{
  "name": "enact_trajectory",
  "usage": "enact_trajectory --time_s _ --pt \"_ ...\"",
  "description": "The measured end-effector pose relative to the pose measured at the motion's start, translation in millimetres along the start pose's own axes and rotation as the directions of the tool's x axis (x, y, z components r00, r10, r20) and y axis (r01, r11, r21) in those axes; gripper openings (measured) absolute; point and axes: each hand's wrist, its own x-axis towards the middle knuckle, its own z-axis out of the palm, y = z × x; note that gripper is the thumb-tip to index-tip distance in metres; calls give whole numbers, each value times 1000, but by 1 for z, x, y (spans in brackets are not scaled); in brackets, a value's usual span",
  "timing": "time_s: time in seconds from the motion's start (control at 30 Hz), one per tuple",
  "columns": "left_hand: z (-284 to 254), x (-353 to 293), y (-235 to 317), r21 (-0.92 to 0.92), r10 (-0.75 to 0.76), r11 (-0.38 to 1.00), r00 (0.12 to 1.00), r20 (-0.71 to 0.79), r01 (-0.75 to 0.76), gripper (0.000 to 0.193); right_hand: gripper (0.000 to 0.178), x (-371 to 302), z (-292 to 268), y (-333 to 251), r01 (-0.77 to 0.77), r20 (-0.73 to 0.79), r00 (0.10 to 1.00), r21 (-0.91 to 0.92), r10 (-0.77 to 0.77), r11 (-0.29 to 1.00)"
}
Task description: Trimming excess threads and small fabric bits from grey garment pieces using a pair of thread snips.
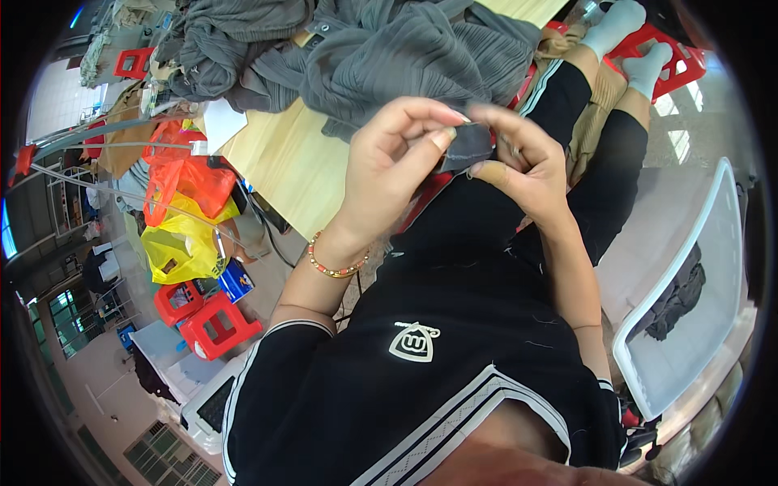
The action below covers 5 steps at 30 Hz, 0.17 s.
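Observation:
A small dark grey piece of fabric [468, 149] with a pale line along its edge is held up between my two hands, over my lap. The thumb and fingers of my left hand [389, 154] pinch its left side. On the other side my right hand [531, 162] grips it between thumb and fingers, those fingers slightly blurred. Just beyond lies a heap of grey ribbed cloth [405, 57] on the table. Whether the small piece is joined to that heap cannot be made out.
A light wooden table [271, 166] extends to the far left. Red and yellow plastic bags [182, 243] hang beside it, above red stools [217, 324]. On the right stands a white plastic bin [689, 348] with dark cloth [677, 296] inside. Another red stool [677, 69] supports my feet.

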Motion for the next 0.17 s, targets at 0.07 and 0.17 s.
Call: enact_trajectory --time_s 0.07,0.17 --pt "6 2 4 6 120 993 992 46 -121 20 35 1 -12 -2 53 75 996 -26 -51 998" --pt "-5 17 6 667 405 518 841 360 -535 46 29 -1 -32 -28 123 29 992 5 -123 992"
